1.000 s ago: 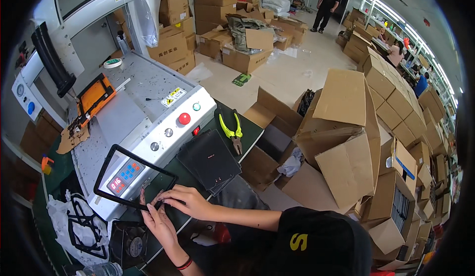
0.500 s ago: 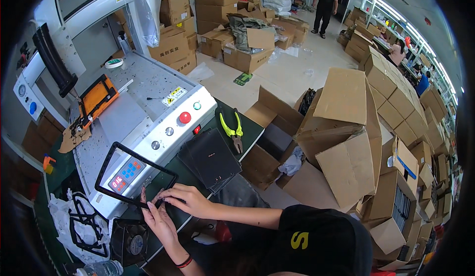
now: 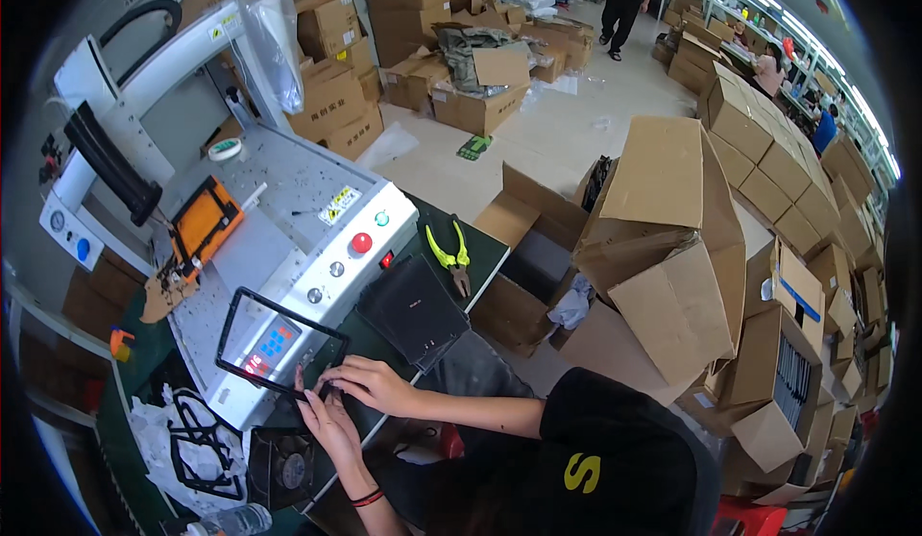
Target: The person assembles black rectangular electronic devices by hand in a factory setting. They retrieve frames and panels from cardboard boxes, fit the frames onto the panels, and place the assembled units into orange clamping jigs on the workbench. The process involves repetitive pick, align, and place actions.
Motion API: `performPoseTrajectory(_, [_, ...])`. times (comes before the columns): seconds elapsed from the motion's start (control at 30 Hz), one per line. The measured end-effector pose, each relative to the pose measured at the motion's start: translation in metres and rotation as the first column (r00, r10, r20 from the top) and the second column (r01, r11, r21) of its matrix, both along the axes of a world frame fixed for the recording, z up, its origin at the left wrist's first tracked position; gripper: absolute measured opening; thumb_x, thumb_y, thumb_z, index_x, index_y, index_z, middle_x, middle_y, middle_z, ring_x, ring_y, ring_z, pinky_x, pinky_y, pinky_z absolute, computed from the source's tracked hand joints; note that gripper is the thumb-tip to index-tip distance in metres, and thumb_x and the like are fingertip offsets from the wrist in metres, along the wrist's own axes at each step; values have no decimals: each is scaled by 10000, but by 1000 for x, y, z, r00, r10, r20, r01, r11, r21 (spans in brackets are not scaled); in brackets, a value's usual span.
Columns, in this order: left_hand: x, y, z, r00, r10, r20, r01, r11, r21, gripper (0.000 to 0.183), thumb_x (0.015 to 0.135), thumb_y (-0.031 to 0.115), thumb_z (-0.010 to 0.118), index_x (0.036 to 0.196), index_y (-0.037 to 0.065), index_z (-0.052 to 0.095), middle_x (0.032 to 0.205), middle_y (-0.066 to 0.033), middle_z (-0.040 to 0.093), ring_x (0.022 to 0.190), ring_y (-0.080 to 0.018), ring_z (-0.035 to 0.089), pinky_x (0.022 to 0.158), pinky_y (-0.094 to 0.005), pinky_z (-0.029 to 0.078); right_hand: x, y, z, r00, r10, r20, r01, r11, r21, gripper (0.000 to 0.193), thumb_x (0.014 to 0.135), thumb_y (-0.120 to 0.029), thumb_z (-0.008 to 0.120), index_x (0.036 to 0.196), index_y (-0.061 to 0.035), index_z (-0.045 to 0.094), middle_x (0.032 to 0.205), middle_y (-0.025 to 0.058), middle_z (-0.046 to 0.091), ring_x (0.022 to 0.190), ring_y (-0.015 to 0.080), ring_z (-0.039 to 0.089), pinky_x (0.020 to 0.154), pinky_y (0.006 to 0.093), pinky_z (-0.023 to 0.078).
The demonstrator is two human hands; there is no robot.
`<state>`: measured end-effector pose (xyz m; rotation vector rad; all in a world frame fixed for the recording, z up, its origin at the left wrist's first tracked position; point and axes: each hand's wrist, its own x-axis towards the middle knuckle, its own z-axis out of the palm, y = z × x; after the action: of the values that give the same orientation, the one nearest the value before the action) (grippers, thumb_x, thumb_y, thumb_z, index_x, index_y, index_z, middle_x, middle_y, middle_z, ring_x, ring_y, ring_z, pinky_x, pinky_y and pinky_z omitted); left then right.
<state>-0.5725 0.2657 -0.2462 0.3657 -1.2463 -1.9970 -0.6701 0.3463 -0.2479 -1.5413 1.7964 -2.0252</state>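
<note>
A thin black rectangular frame (image 3: 293, 312) is held tilted up over the front of a white machine. My left hand (image 3: 331, 426) grips its near side, thumb and fingers closed around the bar. My right hand (image 3: 375, 385) pinches the frame close to its near right corner, just beside the left fingers. Whether a smaller piece sits between the fingertips is hidden. Beyond my hands lies a stack of flat black panels (image 3: 413, 305) on the green table. Pliers with yellow-green handles (image 3: 451, 253) rest right of the stack.
The white machine (image 3: 360, 275) carries buttons, a display and an orange fixture (image 3: 205, 224). At the lower left are black frames on white plastic (image 3: 197, 450), a fan (image 3: 283, 469) and a clear bottle (image 3: 230, 519). Open cardboard boxes (image 3: 663, 171) crowd the right. A person (image 3: 626, 3) stands farther back.
The view has shifted a little, so the machine and table sit slightly more to the right. Both hands stay on the frame, the fingers slightly changed at its corner.
</note>
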Motion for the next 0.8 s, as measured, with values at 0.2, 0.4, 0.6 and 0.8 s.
performPoseTrajectory(0.2, [-1, 5, 1, 999, 32, -19, -32, 999, -6, 437, 1009, 274, 385, 1401, 87, 335, 1213, -151, 491, 1147, -225, 486, 996, -351, 377, -3, 3, -3, 995, -17, -95, 15, 1000, -20, 239, 845, -50, 601, 1081, -26, 628, 855, 133, 593, 776, 276, 605, 681, 353, 497])
performPoseTrajectory(0.4, [6, 3, 0, 1000, 17, -16, -18, 998, -56, 441, 1005, 294, 400, 1389, 83, 351, 1173, -142, 507, 1112, -219, 497, 983, -339, 371, 1, 0, 1, 998, 6, -67, -9, 999, -46, 217, 848, -70, 572, 1050, 3, 608, 887, 162, 577, 822, 331, 587, 738, 385, 486])
performPoseTrajectory(0.6, [1, 8, -4, 1000, 7, -19, -8, 999, -42, 423, 1012, 262, 378, 1381, 57, 349, 1155, -152, 535, 1098, -220, 511, 990, -364, 374, -1, 10, -3, 997, -19, -81, 20, 1000, 13, 225, 859, -75, 581, 1072, -4, 605, 873, 152, 592, 794, 310, 592, 711, 367, 487])
performPoseTrajectory(0.8, [-1, 9, 4, 998, 53, -35, -54, 998, -36, 406, 1018, 252, 356, 1369, 48, 355, 1170, -189, 526, 1090, -236, 524, 988, -378, 377, 2, 6, -2, 997, -9, -78, 10, 1000, 7, 223, 855, -60, 556, 1062, 14, 592, 909, 166, 576, 863, 338, 589, 764, 382, 487])
